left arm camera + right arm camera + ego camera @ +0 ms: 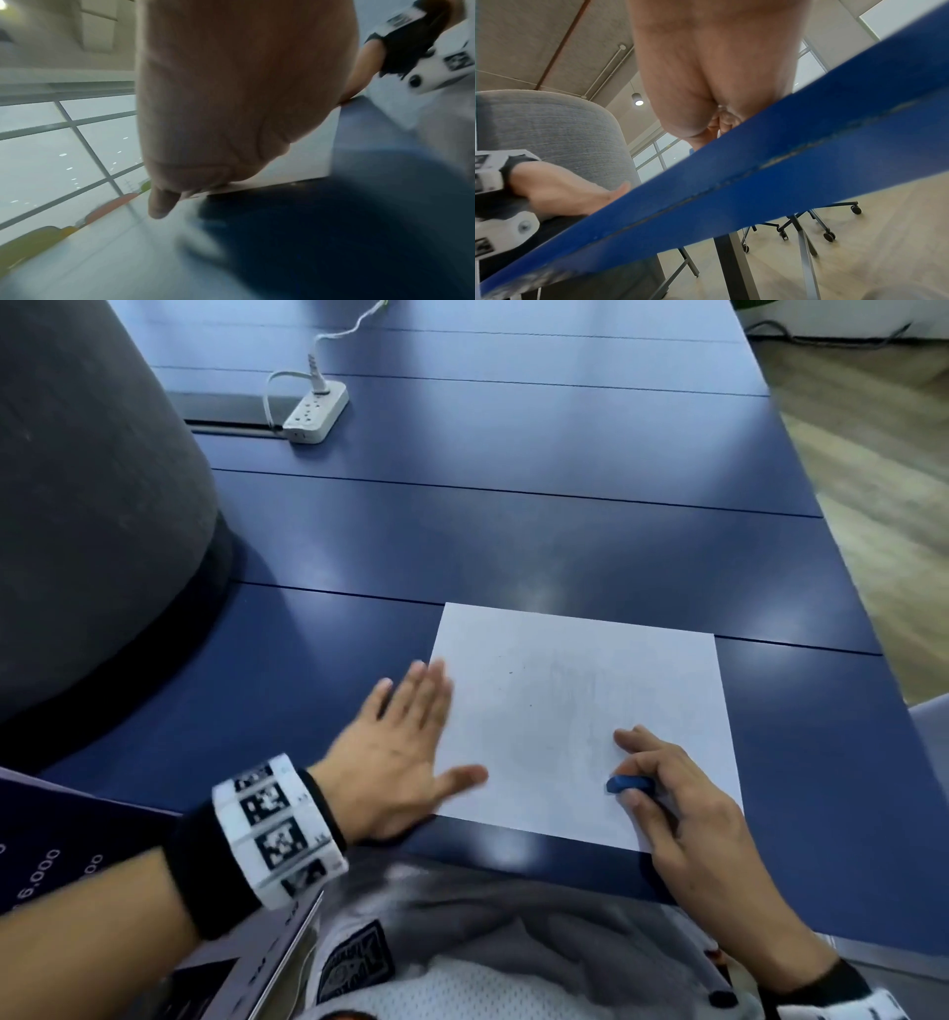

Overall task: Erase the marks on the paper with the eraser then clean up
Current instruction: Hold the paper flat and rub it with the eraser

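Observation:
A white sheet of paper [575, 711] lies flat on the blue table [513, 531] near its front edge, with faint grey pencil smudges in its middle. My left hand [405, 752] lies flat with straight fingers over the paper's left edge, thumb on the sheet. My right hand [662, 793] rests on the paper's lower right part and pinches a small blue eraser [624, 784] between thumb and fingers. In the left wrist view the palm [231, 91] fills the middle and the paper's corner [308, 162] shows below it. The right wrist view shows the right palm [718, 71] above the table edge [757, 172].
A large grey upholstered chair back [87, 505] stands at the left. A white power strip [316, 414] with a cable lies at the back of the table. A dark booklet [77, 855] sits at my lower left. The table's right edge borders a wooden floor [873, 454].

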The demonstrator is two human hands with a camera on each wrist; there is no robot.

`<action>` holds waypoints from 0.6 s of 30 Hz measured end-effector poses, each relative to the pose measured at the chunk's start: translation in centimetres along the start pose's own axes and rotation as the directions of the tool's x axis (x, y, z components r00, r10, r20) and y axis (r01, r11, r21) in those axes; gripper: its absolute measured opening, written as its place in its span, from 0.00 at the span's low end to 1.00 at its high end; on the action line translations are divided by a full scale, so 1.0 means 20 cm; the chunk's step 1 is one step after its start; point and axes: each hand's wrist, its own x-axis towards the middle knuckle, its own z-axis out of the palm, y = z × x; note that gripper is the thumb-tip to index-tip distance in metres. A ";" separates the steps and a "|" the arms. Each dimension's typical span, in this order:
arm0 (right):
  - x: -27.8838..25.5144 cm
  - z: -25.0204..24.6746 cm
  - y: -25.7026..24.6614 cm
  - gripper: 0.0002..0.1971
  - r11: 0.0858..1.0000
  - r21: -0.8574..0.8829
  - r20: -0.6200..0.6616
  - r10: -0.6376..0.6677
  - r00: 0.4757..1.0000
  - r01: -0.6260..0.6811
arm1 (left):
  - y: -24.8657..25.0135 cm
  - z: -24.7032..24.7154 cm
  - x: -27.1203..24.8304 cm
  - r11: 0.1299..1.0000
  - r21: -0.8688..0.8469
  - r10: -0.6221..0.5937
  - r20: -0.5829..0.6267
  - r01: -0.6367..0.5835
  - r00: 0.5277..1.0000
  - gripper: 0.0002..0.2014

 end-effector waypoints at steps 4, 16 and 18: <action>0.00 0.01 0.00 0.12 1.000 -0.003 -0.008 0.001 1.000 -0.001 | -0.03 -0.18 0.13 0.999 0.044 -0.012 -0.062 0.014 0.998 0.59; 0.01 0.01 0.02 0.13 0.999 0.036 -0.033 -0.010 0.999 0.011 | 0.06 -0.08 0.29 0.959 0.012 0.283 -0.036 -0.283 0.958 0.49; 0.01 0.01 0.02 0.13 0.999 0.044 -0.025 0.001 1.000 0.000 | -0.03 -0.08 0.24 0.994 -0.076 0.075 0.003 -0.075 0.997 0.52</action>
